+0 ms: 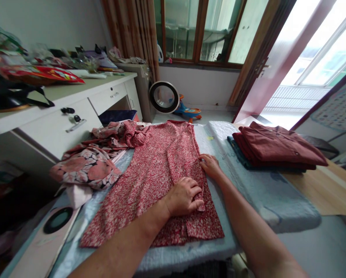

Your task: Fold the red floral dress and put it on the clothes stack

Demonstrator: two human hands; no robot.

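A red top [149, 177] with a fine pale speckled print lies spread on the light blue cloth cover [216, 141]. What looks like a sleeve runs down its right side, ending near the hem. My left hand [186, 196] rests palm down on this strip, with fingers slightly bent and apart. Farther up, my right hand [210, 165] touches the right edge of the top, its fingers stretched over the fabric; their undersides are hidden. Left of the top, a crumpled pink floral garment [88, 166] overlaps its upper corner.
Folded dark red and teal clothes [277, 144] are stacked at the right, by a wooden board [329, 185]. A cluttered white desk [103, 90] stands left. Behind are a washing machine with its round door [173, 97] open and a blue-orange ride-on toy [188, 111].
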